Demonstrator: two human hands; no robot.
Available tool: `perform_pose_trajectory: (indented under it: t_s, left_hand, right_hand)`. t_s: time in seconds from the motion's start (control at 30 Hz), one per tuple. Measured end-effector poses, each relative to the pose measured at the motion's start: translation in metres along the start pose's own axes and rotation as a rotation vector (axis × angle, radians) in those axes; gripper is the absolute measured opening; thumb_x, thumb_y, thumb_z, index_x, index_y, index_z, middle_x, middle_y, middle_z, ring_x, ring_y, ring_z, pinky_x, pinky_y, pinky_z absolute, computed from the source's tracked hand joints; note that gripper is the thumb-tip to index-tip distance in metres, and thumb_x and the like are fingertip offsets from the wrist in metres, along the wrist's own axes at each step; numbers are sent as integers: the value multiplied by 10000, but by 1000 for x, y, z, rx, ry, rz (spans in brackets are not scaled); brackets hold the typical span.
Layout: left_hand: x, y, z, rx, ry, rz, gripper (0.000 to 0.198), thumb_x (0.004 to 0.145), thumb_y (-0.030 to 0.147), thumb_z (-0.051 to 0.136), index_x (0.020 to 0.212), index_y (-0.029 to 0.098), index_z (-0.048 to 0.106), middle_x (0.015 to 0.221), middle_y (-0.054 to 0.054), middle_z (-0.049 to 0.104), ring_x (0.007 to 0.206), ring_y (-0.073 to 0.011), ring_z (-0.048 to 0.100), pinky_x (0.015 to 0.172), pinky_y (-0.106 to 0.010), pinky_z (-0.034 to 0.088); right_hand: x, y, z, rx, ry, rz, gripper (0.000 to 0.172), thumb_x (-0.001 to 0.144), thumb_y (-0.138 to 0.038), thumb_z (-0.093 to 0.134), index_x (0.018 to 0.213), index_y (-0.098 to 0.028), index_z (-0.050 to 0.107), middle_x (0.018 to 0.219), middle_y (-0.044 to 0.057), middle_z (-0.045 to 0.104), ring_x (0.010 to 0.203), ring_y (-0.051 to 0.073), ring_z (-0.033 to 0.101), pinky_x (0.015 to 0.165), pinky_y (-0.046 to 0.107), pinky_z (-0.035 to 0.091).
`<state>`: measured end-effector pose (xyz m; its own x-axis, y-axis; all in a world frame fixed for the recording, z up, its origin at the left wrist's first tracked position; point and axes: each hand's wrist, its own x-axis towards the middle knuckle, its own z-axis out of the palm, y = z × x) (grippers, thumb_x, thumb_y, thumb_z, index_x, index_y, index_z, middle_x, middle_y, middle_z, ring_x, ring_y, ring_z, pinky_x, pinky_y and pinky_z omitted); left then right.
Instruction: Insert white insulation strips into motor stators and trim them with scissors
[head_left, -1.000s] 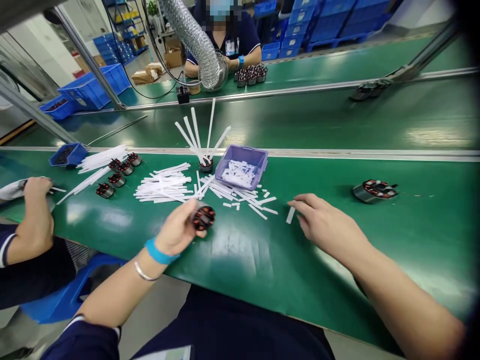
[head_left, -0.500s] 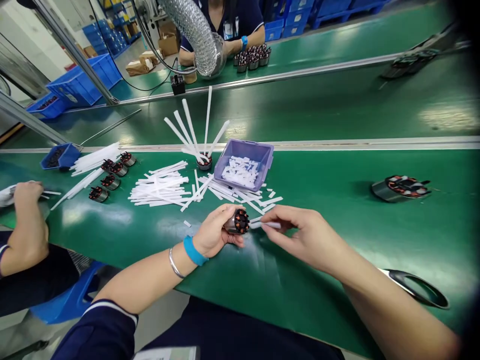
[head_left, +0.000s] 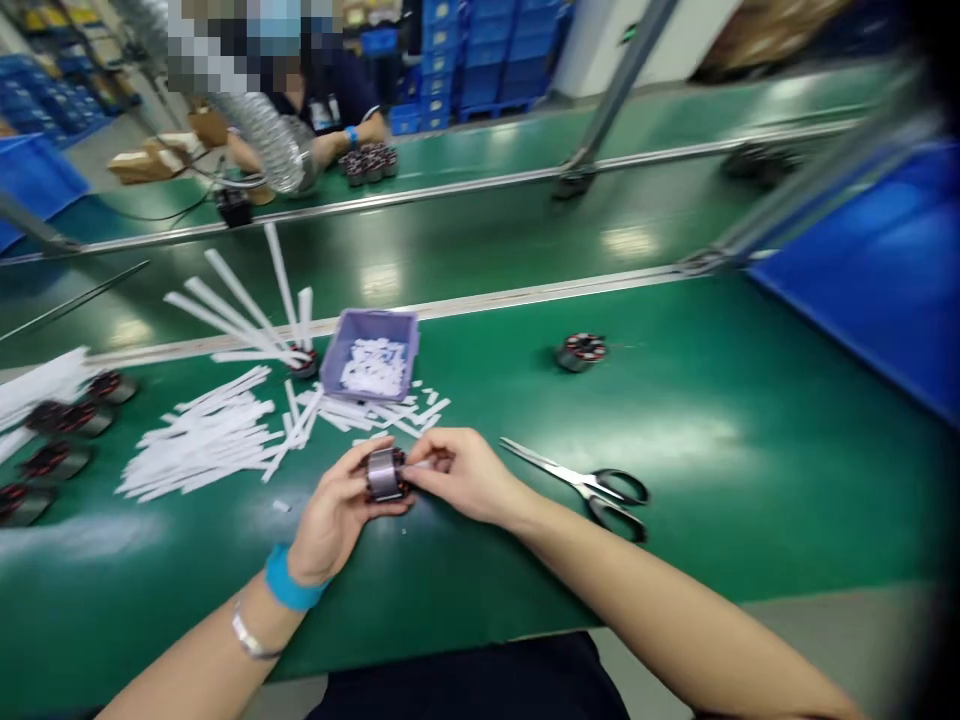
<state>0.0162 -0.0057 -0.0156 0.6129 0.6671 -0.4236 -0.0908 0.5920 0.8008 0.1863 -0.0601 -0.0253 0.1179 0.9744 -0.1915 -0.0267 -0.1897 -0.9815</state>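
Observation:
My left hand is closed around a motor stator, a grey metal ring with dark, copper-wound ends. Its windings face right. At that end my right hand pinches a white strip, mostly hidden by the fingers. Just beyond the hands, white strips lie in a loose pile. A purple bin of short white pieces stands behind. Long white strips stick up from another stator left of the bin.
Scissors with black handles lie right of my right hand. A single stator stands farther back. More stators sit at the left. A blue panel rises at the right; a co-worker sits across the bench.
My view has swung right, bringing the scissors fully into sight. The stator is turned so its metal side shows more, and my right hand has closed in against its wound end.

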Motion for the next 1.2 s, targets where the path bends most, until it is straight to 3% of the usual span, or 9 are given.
perform_pose_trajectory:
  t_s: [0.13, 0.23, 0.43, 0.6, 0.77, 0.93, 1.07, 1.13, 1.2]
  left_hand:
    - [1, 2, -2, 142, 49, -26, 539, 729, 340, 701, 1252, 221, 643, 1274, -103, 653, 1059, -315, 678, 864, -429, 604]
    - [5, 4, -1, 250, 129, -39, 655, 680, 414, 783, 1282, 210, 624, 1380, -100, 585, 1088, -327, 665, 857, -380, 618]
    - [16, -3, -12, 272, 128, -66, 963, 550, 477, 871, 1395, 211, 495, 1246, -119, 675, 934, -310, 721, 733, -325, 638]
    - [21, -11, -16, 275, 173, 68, 691, 535, 534, 857, 1098, 175, 678, 1076, -81, 744, 879, -267, 730, 699, -251, 620]
    - [17, 1, -11, 386, 145, 3, 727, 427, 549, 878, 998, 136, 700, 955, -101, 759, 737, -272, 724, 631, -323, 619]
    - [16, 10, -9, 545, 56, 88, 457, 555, 369, 811, 903, 102, 686, 768, -80, 739, 576, -184, 661, 517, -255, 543]
    - [9, 11, 2, 621, 130, 229, 213, 592, 230, 697, 759, 98, 687, 653, -49, 696, 603, -155, 658, 571, -220, 530]
    - [5, 10, 9, 597, 160, 250, 193, 577, 159, 645, 749, 92, 700, 686, -51, 703, 651, -143, 668, 619, -207, 533]
    - [6, 5, 11, 580, 108, 211, 229, 568, 99, 617, 776, 81, 713, 726, -56, 711, 666, -124, 662, 627, -191, 521]
  right_hand:
    - [13, 5, -4, 81, 11, 82, 105, 613, -118, 687, 614, -161, 591, 561, -53, 587, 529, 70, 534, 543, 193, 444]
    - [21, 8, -8, 123, -3, 122, 154, 558, -59, 698, 582, -158, 582, 507, -80, 554, 494, 55, 503, 501, 172, 410]
    - [23, 8, -6, 134, -50, 166, 231, 546, -61, 770, 553, -161, 562, 449, -99, 523, 431, 46, 454, 450, 170, 372]
    - [21, 8, -2, 105, -57, 154, 255, 564, -84, 803, 569, -164, 560, 465, -103, 518, 443, 52, 461, 461, 181, 374]
    - [17, 16, 3, 63, -30, 102, 219, 616, -22, 715, 590, -162, 549, 503, -104, 515, 498, 44, 462, 503, 171, 369]
    - [18, 19, 1, -2, -65, 64, 211, 664, -60, 725, 599, -151, 547, 514, -90, 518, 478, 57, 463, 482, 187, 371]
    - [8, 12, -3, -4, -73, -12, 231, 712, -148, 751, 610, -153, 545, 566, -78, 525, 527, 73, 490, 557, 221, 426]
    - [2, 10, -5, 27, -82, -41, 235, 630, -163, 786, 582, -165, 556, 594, -55, 560, 588, 90, 517, 620, 237, 436]
    - [0, 12, -10, 57, -119, -52, 225, 615, -208, 792, 575, -170, 574, 649, -24, 607, 640, 108, 537, 650, 243, 434]
